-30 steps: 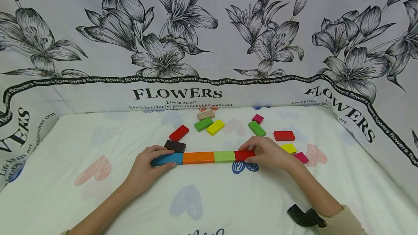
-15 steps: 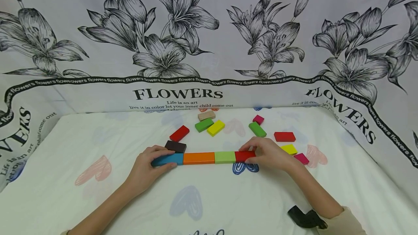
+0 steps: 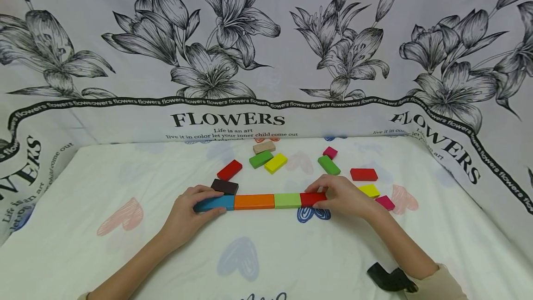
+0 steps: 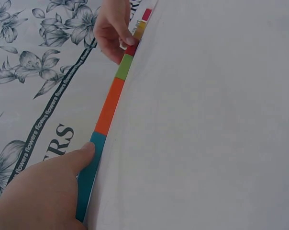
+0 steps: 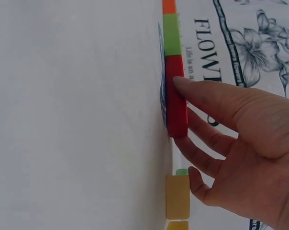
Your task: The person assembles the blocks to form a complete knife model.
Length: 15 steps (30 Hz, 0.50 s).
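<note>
Four toy blocks lie end to end in a straight row on the white cloth: blue (image 3: 214,204), orange (image 3: 254,202), light green (image 3: 287,200) and red (image 3: 311,199). At the row's left end, my left hand (image 3: 188,208) holds the blue block, thumb on the near side and fingers on the far side. The red end block is pinched by my right hand (image 3: 344,196); in the right wrist view my thumb lies on the near face of this red block (image 5: 176,108). A dark brown block (image 3: 225,186) sits just behind the blue one, by my left fingertips.
Behind the row lie a red block (image 3: 229,170), a green (image 3: 261,159), a yellow (image 3: 276,163) and a tan one (image 3: 264,147). Farther right are several more, including a green block (image 3: 329,165) and a red (image 3: 364,174). A black curved object (image 3: 389,278) is beside the right sleeve.
</note>
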### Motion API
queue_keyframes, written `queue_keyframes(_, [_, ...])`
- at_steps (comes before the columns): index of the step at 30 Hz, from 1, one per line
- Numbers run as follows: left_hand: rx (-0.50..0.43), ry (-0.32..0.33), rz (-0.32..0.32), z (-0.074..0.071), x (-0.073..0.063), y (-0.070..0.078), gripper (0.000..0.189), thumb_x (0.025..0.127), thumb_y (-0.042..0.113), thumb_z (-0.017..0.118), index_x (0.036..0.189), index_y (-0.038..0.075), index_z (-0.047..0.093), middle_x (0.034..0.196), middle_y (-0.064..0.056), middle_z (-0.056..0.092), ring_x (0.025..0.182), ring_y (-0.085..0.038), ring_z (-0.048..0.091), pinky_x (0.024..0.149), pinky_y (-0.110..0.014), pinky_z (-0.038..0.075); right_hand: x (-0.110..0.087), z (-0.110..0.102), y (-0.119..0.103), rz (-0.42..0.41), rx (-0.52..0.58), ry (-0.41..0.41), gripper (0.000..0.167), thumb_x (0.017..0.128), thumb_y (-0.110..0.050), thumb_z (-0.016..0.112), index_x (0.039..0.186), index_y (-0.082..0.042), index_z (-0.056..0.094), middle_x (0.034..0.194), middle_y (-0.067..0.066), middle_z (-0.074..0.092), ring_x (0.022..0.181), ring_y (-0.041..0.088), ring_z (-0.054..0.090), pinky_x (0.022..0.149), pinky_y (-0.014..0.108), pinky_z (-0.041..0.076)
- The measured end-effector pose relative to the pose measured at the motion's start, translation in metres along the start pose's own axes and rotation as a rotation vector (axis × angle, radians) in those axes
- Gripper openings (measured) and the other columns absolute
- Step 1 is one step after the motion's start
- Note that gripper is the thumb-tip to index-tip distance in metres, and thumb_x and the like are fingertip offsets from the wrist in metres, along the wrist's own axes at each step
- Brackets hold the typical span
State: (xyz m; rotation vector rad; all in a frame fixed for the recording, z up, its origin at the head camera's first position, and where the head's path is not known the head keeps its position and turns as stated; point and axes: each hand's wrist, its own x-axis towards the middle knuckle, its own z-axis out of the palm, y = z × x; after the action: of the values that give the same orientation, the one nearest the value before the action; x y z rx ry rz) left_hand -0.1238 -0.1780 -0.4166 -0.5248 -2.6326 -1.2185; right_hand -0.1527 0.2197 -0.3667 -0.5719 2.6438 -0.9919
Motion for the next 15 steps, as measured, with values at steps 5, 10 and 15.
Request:
queue_keyframes(5, [-0.011, -0.006, 0.001, 0.0, 0.001, 0.001, 0.031, 0.087, 0.019, 0.089, 0.117, 0.018, 0.082, 0.115, 0.001, 0.072, 0.109, -0.021, 0.06, 0.087, -0.032, 0.052, 0.002, -0.003, -0.005, -0.006, 0.005, 0.009, 0.038, 0.091, -0.013, 0.083, 0.127, -0.009, 0.074, 0.118, 0.006, 0.073, 0.109, 0.023, 0.061, 0.077, 0.023, 0.056])
queue_keyframes(10, [-0.014, -0.002, 0.002, 0.0, 0.001, 0.001, 0.031, 0.087, 0.019, 0.089, 0.117, 0.018, 0.082, 0.114, 0.002, 0.072, 0.108, -0.021, 0.06, 0.086, -0.031, 0.052, 0.012, -0.003, -0.015, -0.067, 0.015, 0.027, 0.035, 0.094, -0.014, 0.08, 0.128, -0.007, 0.074, 0.122, 0.009, 0.073, 0.111, 0.028, 0.063, 0.081, 0.026, 0.056])
queue_keyframes(15, [-0.006, 0.003, -0.002, -0.001, 0.0, 0.001, 0.033, 0.086, 0.018, 0.089, 0.118, 0.017, 0.082, 0.114, 0.002, 0.072, 0.109, -0.021, 0.06, 0.087, -0.031, 0.053, 0.029, 0.001, -0.032, -0.109, 0.002, 0.04, 0.034, 0.096, -0.017, 0.078, 0.128, -0.008, 0.073, 0.125, 0.011, 0.073, 0.111, 0.029, 0.064, 0.086, 0.032, 0.054])
